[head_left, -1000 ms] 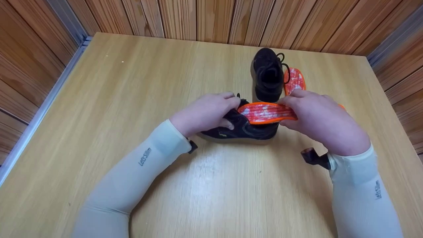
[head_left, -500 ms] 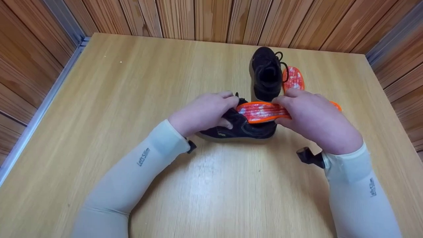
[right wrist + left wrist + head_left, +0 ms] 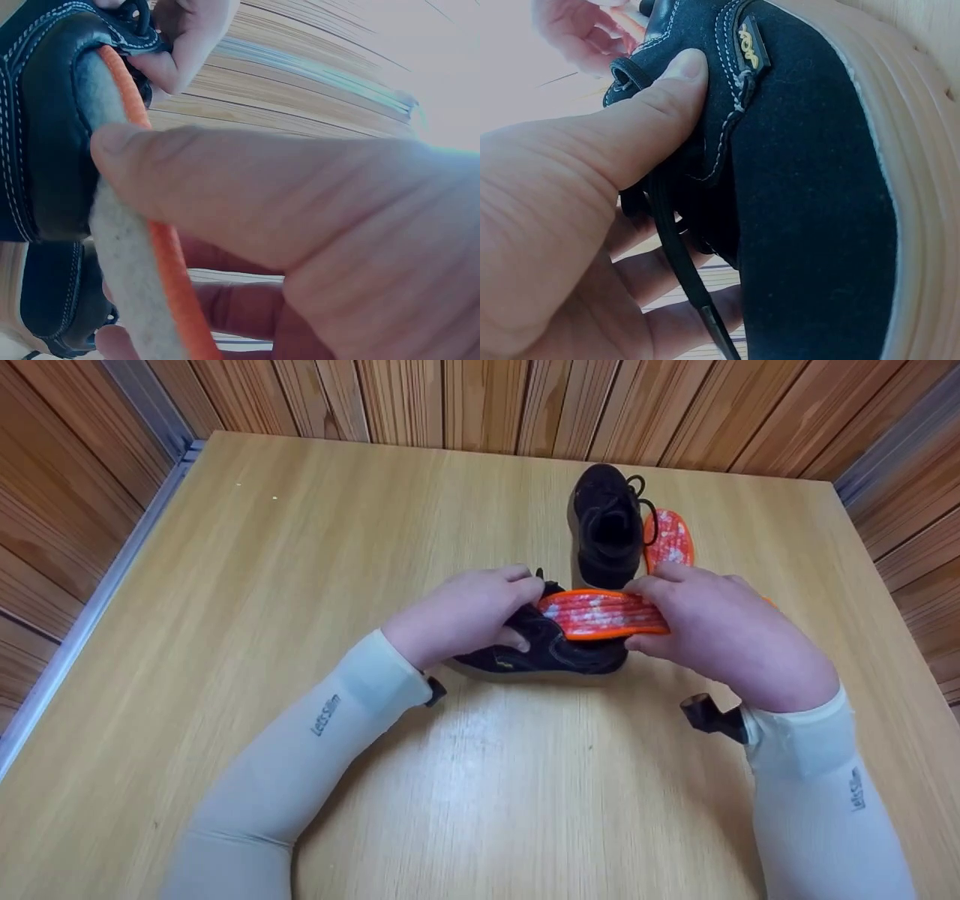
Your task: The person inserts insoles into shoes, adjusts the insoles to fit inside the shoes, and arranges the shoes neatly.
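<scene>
A black lace-up shoe (image 3: 555, 654) with a pale sole lies in front of me, toe to the left. My left hand (image 3: 469, 611) grips its upper near the laces, thumb on the near side as the left wrist view shows. An orange-edged insole (image 3: 600, 613), red and white on top, sticks partway into the shoe's opening; its front end is hidden inside. With my right hand (image 3: 731, 626) I pinch the insole between thumb and fingers near its outer part. In the right wrist view, its pale fuzzy underside (image 3: 124, 247) shows beside the thumb.
Behind stands a second black shoe (image 3: 606, 529), toe toward the back wall, its lace loop hanging right. Beside it lies another red and white insole (image 3: 669, 536), partly covered by my right hand. Wooden panels (image 3: 517, 405) border the table (image 3: 337, 532) at the back.
My right hand shifts slightly left with the insole, then slightly back to the right. The left hand and the shoe stay nearly where they were.
</scene>
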Demonstrator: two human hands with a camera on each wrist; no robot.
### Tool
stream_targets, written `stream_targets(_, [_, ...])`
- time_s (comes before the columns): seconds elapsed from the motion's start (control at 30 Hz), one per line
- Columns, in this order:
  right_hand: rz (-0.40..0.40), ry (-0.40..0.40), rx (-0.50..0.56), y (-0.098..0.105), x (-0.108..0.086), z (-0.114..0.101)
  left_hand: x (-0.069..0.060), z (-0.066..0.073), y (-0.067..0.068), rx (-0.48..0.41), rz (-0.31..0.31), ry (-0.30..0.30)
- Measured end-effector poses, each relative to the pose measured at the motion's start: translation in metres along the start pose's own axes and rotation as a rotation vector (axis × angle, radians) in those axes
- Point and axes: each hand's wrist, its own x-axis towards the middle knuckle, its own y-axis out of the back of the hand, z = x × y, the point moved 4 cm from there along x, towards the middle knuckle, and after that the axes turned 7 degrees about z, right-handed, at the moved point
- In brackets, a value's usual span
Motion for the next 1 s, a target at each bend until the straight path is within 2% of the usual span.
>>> stream_targets(0.27, [0.044, 0.006, 0.026, 0.0055, -0.0061, 0.0047, -0.001, 0.0003, -0.0006, -0.012, -0.003, 0.002])
stream_targets(0.6, [0.067, 0.038, 0.015, 0.0057, -0.0064, 0.0022, -0.001, -0.0003, -0.0033, -0.019, -0.01, 0.003])
stream_targets(0.77, [0.066, 0.023, 0.015, 0.0051, -0.0049, 0.0026, -0.0006, -0.0007, -0.0027, -0.018, -0.008, 0.001])
stream_targets(1.0, [0.089, 0.047, 0.02, 0.0061, -0.0035, 0.0009, 0.001, -0.0011, -0.0001, -0.002, -0.02, 0.007])
